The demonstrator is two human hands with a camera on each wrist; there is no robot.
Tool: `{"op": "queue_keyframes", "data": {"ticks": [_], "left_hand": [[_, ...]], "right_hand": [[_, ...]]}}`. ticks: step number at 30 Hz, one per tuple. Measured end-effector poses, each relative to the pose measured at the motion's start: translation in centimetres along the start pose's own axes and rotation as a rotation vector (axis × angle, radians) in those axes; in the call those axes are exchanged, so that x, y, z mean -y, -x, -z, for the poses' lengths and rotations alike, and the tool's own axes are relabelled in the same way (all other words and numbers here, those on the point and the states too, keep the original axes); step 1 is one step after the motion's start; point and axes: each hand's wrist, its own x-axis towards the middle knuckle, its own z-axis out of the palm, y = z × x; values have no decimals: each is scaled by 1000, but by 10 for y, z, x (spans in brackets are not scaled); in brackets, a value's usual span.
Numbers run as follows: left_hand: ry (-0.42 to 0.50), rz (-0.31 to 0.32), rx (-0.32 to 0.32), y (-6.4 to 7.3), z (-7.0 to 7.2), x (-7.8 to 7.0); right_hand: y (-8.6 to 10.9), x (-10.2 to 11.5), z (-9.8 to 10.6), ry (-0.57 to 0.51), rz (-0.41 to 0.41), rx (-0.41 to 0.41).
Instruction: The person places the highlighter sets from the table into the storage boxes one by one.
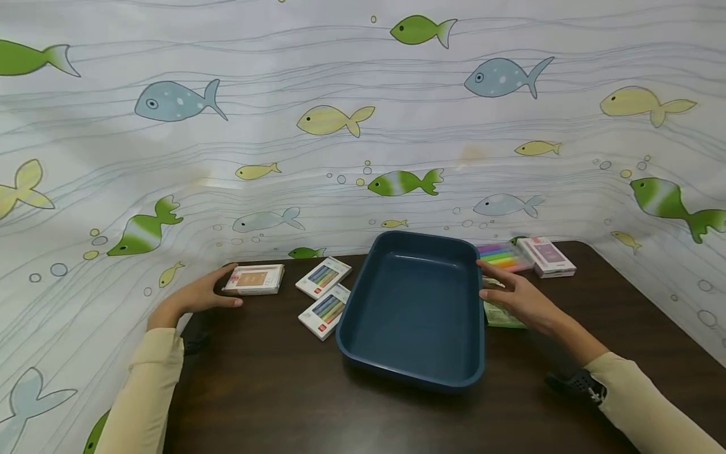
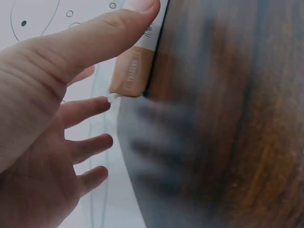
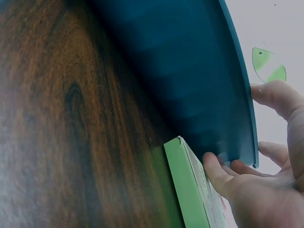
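Observation:
My left hand (image 1: 198,293) is at the left end of a white box with an orange-brown panel (image 1: 255,279), thumb and fingers spread. In the left wrist view the box (image 2: 130,71) lies past the thumb, and the other fingers hold nothing. At the right rim of a deep blue rectangular tray (image 1: 416,315), my right hand (image 1: 524,299) rests its fingertips against the outer side. The right wrist view shows the fingers (image 3: 273,97) at the tray's edge and the thumb by its wall, above a green box (image 3: 187,183).
Two white boxes of coloured sticks (image 1: 324,277) lie left of the tray, slightly overlapping. Right of it are a rainbow-coloured pack (image 1: 503,256), a green packet (image 1: 501,317) and a white-and-purple box (image 1: 546,256). A fish-patterned sheet (image 1: 340,145) rises behind the dark wooden table (image 1: 272,391).

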Motion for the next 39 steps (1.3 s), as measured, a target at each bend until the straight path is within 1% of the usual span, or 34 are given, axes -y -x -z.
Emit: {"op": "queue_keyframes", "data": {"ticks": [2, 5, 8, 10, 13, 14, 17, 19, 23, 26, 30, 34, 36, 39], "left_hand": [[-12, -31, -19, 1, 5, -2], [5, -88, -37, -4, 8, -6], [59, -130, -47, -11, 6, -10], [81, -136, -63, -15, 3, -10], [104, -117, -64, -18, -3, -10], [107, -116, -59, -19, -5, -10], [122, -86, -41, -21, -9, -9], [130, -81, -34, -22, -10, -8], [124, -57, -2, -20, -12, -4], [116, -60, 4, -18, -15, 0], [111, -82, -27, -16, -17, 3], [127, -86, -14, -15, -20, 7], [149, -79, -2, -15, -18, 7], [166, -81, -7, -16, -14, 5]], "right_hand": [[-2, 0, -2, 4, 7, -2], [-2, 1, -1, 7, 2, -15], [-1, 1, 1, 1, -6, -32], [-1, 2, 2, -4, -2, -30], [0, 3, 3, -5, -1, -25], [1, 3, 3, -3, -2, -23], [2, 3, 3, 3, -7, -21], [2, 3, 4, 8, -5, -24], [2, 4, 3, 19, -6, -21], [2, 4, 2, 21, -3, -8], [1, 4, 1, 0, -9, -1], [3, 1, 0, -38, -35, -12], [3, 1, 0, -51, -42, -16], [2, 2, 0, -65, -40, -21]]}}
